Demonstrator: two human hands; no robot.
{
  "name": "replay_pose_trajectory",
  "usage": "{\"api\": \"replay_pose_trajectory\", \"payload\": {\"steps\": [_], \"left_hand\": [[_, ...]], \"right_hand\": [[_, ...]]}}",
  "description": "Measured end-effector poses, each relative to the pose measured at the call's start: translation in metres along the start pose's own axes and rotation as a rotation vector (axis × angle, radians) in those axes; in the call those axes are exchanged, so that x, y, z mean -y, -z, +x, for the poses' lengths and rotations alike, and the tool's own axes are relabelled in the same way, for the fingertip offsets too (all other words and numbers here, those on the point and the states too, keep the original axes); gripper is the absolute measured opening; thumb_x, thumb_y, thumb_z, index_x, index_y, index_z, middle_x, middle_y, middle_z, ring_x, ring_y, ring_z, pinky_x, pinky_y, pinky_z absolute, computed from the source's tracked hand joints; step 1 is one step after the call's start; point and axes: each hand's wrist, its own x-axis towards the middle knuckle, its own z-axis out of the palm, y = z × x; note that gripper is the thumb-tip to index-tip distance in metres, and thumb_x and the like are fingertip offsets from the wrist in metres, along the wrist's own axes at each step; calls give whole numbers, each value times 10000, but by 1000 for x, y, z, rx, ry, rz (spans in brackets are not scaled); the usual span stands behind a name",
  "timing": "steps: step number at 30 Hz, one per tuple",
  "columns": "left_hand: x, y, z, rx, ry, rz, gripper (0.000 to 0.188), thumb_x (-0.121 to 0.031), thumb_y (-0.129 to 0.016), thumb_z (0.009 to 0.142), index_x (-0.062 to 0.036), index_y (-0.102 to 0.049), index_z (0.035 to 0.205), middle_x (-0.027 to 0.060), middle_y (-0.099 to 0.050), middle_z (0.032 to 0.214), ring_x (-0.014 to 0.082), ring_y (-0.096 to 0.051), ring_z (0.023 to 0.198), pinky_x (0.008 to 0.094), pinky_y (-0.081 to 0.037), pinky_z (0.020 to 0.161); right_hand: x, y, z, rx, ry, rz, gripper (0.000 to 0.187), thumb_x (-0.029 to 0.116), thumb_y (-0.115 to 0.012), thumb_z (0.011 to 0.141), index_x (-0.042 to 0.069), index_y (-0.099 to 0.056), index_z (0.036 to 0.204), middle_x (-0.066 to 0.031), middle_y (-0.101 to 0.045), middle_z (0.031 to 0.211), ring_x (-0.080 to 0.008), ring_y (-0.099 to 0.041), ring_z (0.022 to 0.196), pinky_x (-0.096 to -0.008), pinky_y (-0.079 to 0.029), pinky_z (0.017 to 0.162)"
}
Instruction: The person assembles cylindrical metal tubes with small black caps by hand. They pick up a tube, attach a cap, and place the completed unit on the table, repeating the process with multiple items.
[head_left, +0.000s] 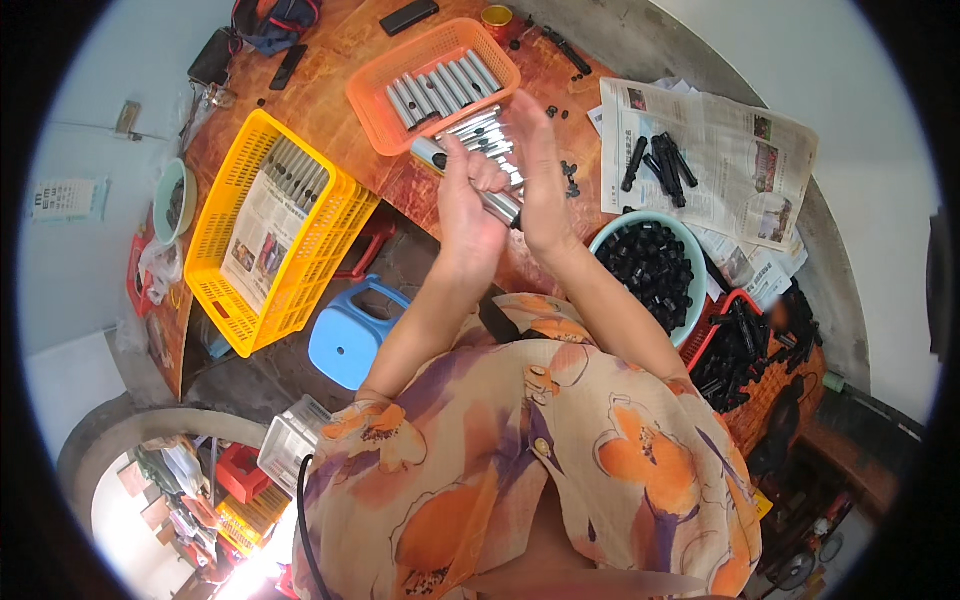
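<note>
My left hand (470, 210) is closed around a silver metal tube (501, 207), which slants between my two hands above the table. Fingers stretched out, my right hand (545, 190) stands upright beside the tube's lower end, its palm facing it. Whether the palm presses on that end cannot be made out. Just behind my hands lies a group of loose silver tubes (484, 130). Beyond them an orange plastic basket (365, 110) holds a row of similar silver tubes (442, 90) with dark ends.
A yellow crate (345, 215) with newspaper and tubes stands at the left, near a blue stool (340, 345). At the right are a pale green bowl (697, 290) of black plastic pieces, a newspaper (730, 150) bearing black rods (665, 165), and a red basket (700, 345) of black parts.
</note>
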Motion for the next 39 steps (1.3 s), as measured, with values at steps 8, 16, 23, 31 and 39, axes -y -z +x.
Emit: {"api": "replay_pose_trajectory", "payload": {"steps": [8,16,23,31,39], "left_hand": [[-29,-4,11,-106,-178,48,389,-366,-561,941,-113,-395,696,-29,-355,628,102,-359,570,238,-376,553],[-26,-23,-10,250,-67,-55,252,-287,-567,946,-49,-490,911,39,-447,787,169,-444,776,320,-414,814],[-30,-15,-4,246,-99,-51,199,-239,-561,947,-56,-513,1007,34,-450,821,171,-459,835,336,-415,870],[-36,-22,-17,361,-4,-206,258,-290,-532,953,-43,-520,1024,55,-460,876,202,-465,884,412,-387,938],[-39,-28,-19,236,17,-288,251,-300,-566,933,-55,-512,944,30,-442,783,172,-455,811,365,-386,857]], "right_hand": [[7,22,-24,60,-67,-40,321,185,-521,965,51,-479,1254,-45,-546,953,-105,-530,848,-236,-444,776],[32,24,-21,70,-471,380,201,169,-449,999,86,-500,1175,22,-461,698,-22,-410,600,-174,-319,505],[31,24,-17,64,-416,395,229,202,-469,994,87,-461,1191,42,-389,642,-42,-320,508,-203,-261,458],[38,29,-15,169,-619,602,265,203,-507,974,86,-449,1205,19,-442,671,-37,-374,567,-195,-277,470],[37,18,-17,132,-364,400,318,123,-549,946,67,-414,1228,7,-499,735,-20,-417,604,-178,-323,508]]}}
